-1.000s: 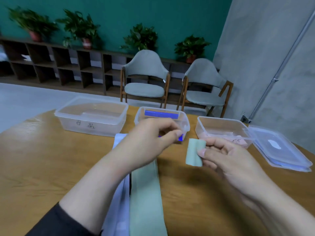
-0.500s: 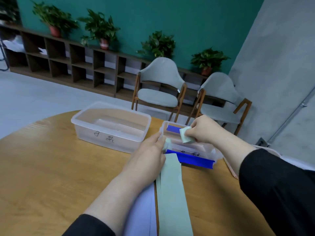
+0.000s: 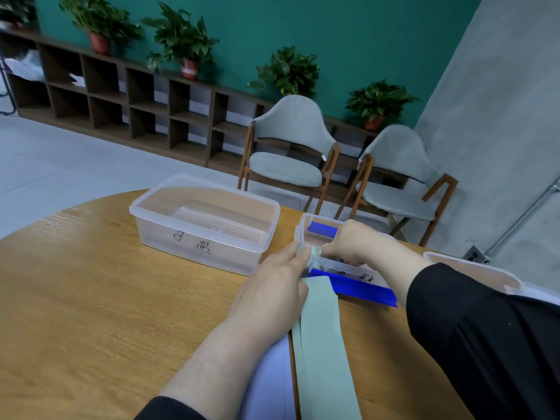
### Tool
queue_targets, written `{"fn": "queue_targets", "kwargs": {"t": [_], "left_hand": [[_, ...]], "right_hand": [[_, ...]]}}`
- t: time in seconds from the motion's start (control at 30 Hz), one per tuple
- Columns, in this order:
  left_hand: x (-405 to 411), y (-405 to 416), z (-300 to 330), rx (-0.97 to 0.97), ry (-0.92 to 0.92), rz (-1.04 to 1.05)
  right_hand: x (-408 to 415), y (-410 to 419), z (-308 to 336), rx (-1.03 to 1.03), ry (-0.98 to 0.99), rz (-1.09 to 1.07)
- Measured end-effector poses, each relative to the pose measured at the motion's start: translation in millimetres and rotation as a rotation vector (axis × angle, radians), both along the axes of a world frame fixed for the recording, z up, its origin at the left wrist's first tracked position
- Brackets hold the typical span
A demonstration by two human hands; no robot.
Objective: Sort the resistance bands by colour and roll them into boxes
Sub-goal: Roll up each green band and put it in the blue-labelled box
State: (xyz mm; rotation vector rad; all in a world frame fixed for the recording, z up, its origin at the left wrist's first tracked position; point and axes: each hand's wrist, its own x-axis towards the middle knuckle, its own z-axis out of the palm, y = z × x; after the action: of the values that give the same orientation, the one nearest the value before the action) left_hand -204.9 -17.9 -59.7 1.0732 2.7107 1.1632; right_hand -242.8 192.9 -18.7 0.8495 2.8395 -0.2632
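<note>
Farthest out from the left fingertips, up and to their left, sits the large clear box (image 3: 205, 221) with handwriting on its wall — nothing coloured shows inside it. The left hand (image 3: 272, 291) lies palm-down on the round wooden table (image 3: 75, 298), fingers fairly straight, tips touching the near left corner of the middle box (image 3: 312, 256); it seems to steady the box rather than grip anything. Under its wrist lies a pale lilac band (image 3: 269, 380), and just to the right of its fingers a flat green band (image 3: 321, 344) runs back toward the person.

The right hand (image 3: 354, 242) reaches into the middle box, fingers curled down around a small green roll (image 3: 315, 253), only its end showing at the box wall beside the left fingertips. A blue band (image 3: 322, 229) sits in the box beyond the right knuckles; a blue strip (image 3: 357, 286) lies under the box's front edge.

Likely risks — letting go of the roll loosely could let it spring open, since band rubber tends to unwind. The light box might also slide on the blue strip if the left fingers lift. A third box (image 3: 472, 272) shows behind the right sleeve
</note>
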Motion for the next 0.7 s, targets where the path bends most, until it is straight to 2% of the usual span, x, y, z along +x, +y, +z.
{"fn": "queue_targets", "kwargs": {"t": [0.17,0.47,0.7], "left_hand": [[0,-1,1,-0.015,0.005,-0.006],[-1,-1,0,-0.011,0.003,-0.001],[-1,-1,-1,-0.015,0.011,0.001]], "right_hand": [[2,-2,-1,0.001,-0.002,-0.015],[16,10,2,-0.138,0.029,0.014],[18,16,-1,-0.245,0.058,-0.042]]}}
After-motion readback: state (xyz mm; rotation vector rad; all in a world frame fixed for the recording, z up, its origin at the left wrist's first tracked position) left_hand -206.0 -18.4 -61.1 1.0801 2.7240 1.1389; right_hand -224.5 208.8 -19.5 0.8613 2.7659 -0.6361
